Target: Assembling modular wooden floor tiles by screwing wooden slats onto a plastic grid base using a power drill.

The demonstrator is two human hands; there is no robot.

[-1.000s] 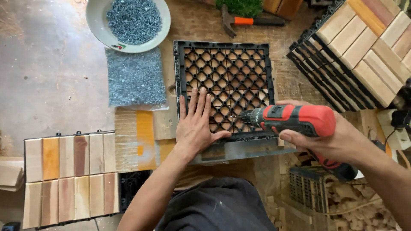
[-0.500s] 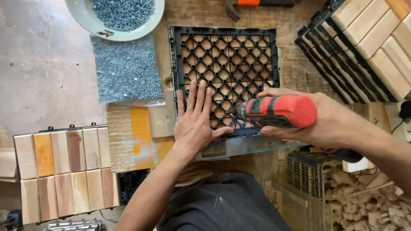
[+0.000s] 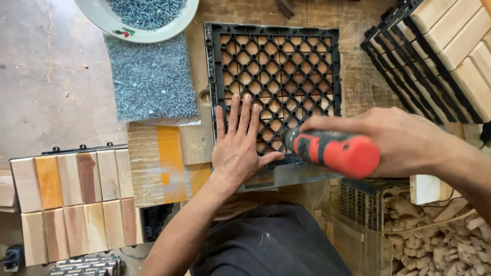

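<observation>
Nearest you, your dark lap [image 3: 271, 240] fills the bottom of the view, with a bin of wood offcuts [image 3: 440, 240] at about 4 o'clock. Your left hand [image 3: 240, 148] lies flat, palm down, fingers [image 3: 234, 110] spread and released, pressing on the near edge of the black plastic grid [image 3: 276, 66]. Your right hand [image 3: 404, 140] comes in from 3 o'clock, its fingers clenched around the red drill [image 3: 335, 151], whose dark nose points toward 9 o'clock and sits just beside your left thumb, over the near edge of the grid; the tip itself is hidden. The grid rests on the wooden worktop [image 3: 358, 82], wooden slats showing through its diamond openings. At 9 o'clock a finished tile of wooden slats [image 3: 76, 199] lies well apart from the hands, with a yellow-striped block [image 3: 158, 163] between it and your left wrist. Farther out, at 11 o'clock, a clear bag of screws [image 3: 151, 79] lies just beside the grid, and beyond it a white bowl [image 3: 110, 23] holds more screws. At 2 o'clock a stack of slatted tiles [image 3: 445, 51] leans across the corner.
</observation>
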